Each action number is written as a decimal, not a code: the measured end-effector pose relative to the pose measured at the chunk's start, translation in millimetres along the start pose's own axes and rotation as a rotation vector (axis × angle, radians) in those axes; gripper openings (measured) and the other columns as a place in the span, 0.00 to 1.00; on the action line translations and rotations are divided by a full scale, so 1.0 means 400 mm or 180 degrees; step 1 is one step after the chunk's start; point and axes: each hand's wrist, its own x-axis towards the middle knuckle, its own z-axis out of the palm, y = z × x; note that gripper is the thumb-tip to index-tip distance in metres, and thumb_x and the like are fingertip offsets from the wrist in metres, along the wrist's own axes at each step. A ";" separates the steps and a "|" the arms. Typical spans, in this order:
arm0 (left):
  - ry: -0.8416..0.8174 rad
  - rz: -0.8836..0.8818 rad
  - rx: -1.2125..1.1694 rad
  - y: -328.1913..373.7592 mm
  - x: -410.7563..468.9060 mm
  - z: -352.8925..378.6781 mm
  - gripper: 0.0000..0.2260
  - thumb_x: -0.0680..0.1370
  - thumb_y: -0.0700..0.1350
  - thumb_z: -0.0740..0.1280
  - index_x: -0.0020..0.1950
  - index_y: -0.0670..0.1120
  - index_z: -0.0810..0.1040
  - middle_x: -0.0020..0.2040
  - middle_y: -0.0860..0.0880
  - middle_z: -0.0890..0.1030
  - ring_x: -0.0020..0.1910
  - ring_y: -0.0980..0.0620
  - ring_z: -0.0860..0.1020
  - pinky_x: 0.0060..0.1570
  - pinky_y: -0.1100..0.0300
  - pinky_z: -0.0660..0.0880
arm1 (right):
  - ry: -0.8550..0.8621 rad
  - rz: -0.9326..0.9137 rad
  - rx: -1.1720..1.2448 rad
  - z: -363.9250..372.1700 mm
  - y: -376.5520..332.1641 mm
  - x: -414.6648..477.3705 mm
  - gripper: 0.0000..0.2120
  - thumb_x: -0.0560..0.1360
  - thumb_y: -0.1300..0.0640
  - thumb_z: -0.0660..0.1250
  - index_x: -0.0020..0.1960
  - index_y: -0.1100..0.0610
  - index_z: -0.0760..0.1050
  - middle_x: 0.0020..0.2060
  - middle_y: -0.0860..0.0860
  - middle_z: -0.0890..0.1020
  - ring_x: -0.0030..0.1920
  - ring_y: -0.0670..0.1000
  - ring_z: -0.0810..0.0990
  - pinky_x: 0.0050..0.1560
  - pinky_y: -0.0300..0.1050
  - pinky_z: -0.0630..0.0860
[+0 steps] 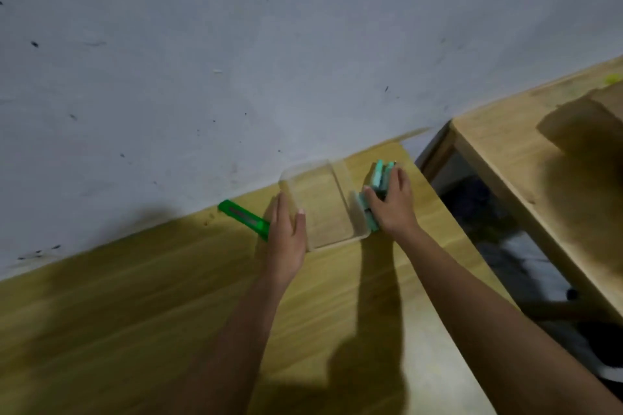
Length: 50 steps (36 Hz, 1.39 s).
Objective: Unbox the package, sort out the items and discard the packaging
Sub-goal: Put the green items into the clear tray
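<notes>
On table (135,313), near wall (236,44): clear tray (320,209), long axis running from near side toward wall. Left hand (286,236) flat, fingers straight, pressed against tray's left side. Right hand (392,202) curled round teal stack (379,175), touching tray's right side, lengthwise parallel. Green cutter (242,214) just beyond left hand, slanting leftward toward wall.

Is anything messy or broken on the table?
Nothing looks spilled or broken. The teal pieces that the right hand grips sit uneven, some tilted, beside the clear tray. The green cutter lies by the wall, next to the left hand.
</notes>
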 end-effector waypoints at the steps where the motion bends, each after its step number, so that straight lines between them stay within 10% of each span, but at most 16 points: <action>1: -0.0068 -0.0025 -0.0015 -0.001 0.003 0.005 0.24 0.82 0.46 0.55 0.76 0.45 0.53 0.77 0.47 0.54 0.75 0.50 0.55 0.70 0.62 0.54 | -0.0005 -0.0058 -0.0094 0.008 0.004 0.010 0.36 0.78 0.48 0.60 0.76 0.59 0.44 0.77 0.54 0.45 0.76 0.54 0.45 0.74 0.47 0.48; 19: 0.0039 -0.0023 -0.0303 -0.032 0.003 0.017 0.21 0.82 0.41 0.51 0.75 0.44 0.55 0.76 0.48 0.58 0.74 0.54 0.57 0.59 0.79 0.51 | -0.0062 -0.0352 -0.0608 0.025 0.043 0.023 0.38 0.76 0.41 0.60 0.76 0.52 0.43 0.77 0.53 0.41 0.76 0.55 0.42 0.73 0.53 0.52; 36: 0.0031 -0.0015 -0.0484 -0.016 -0.013 0.025 0.21 0.82 0.42 0.51 0.76 0.48 0.55 0.68 0.56 0.64 0.62 0.64 0.60 0.42 0.90 0.56 | 0.0765 -0.0082 -0.1083 0.061 0.011 0.065 0.28 0.78 0.44 0.57 0.74 0.51 0.55 0.73 0.59 0.59 0.71 0.61 0.59 0.69 0.57 0.59; 50: 0.0027 -0.0019 -0.0743 -0.021 -0.013 0.036 0.21 0.82 0.42 0.51 0.75 0.48 0.55 0.73 0.54 0.61 0.67 0.63 0.58 0.52 0.89 0.55 | 0.0600 -0.0531 -0.1334 0.041 0.036 0.056 0.22 0.79 0.51 0.57 0.72 0.51 0.61 0.69 0.59 0.65 0.65 0.62 0.64 0.62 0.59 0.64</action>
